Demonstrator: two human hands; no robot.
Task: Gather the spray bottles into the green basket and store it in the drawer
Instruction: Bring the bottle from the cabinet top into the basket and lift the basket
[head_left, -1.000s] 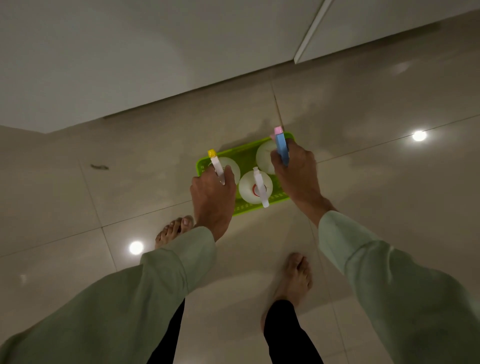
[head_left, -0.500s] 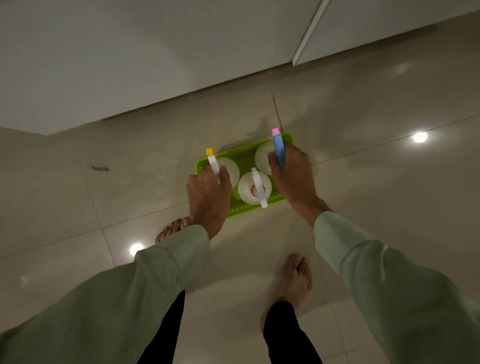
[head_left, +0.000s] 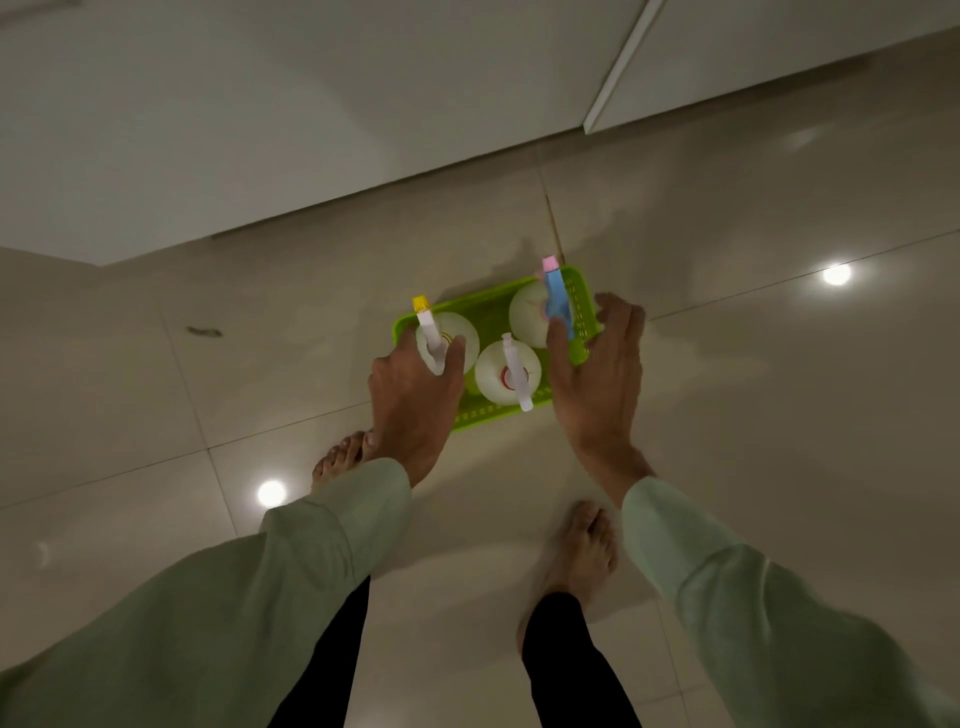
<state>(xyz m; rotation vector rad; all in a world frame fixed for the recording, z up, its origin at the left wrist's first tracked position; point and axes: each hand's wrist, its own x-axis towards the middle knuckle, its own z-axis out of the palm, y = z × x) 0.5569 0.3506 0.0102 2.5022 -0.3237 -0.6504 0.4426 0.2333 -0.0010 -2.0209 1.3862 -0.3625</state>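
A green basket (head_left: 491, 306) sits low over the tiled floor in front of my feet. Three white spray bottles stand in it: one with a yellow-tipped nozzle (head_left: 458, 332) on the left, one with a white nozzle (head_left: 500, 375) in the front middle, and one with a blue and pink sprayer (head_left: 557, 296) on the right. My left hand (head_left: 410, 395) grips the basket's front left corner, thumb beside the yellow-tipped bottle. At the basket's right end my right hand (head_left: 597, 379) has its fingers spread, thumb next to the blue sprayer.
White cabinet fronts (head_left: 260, 104) run across the top, with a seam between two panels (head_left: 618, 67). My bare feet (head_left: 582, 551) stand on glossy beige tiles just behind the basket. A small dark mark (head_left: 204, 331) lies on the floor to the left.
My right hand has opened: its fingers, wrapped over the basket's right end and the blue sprayer before, are now spread. The left hand keeps its hold.
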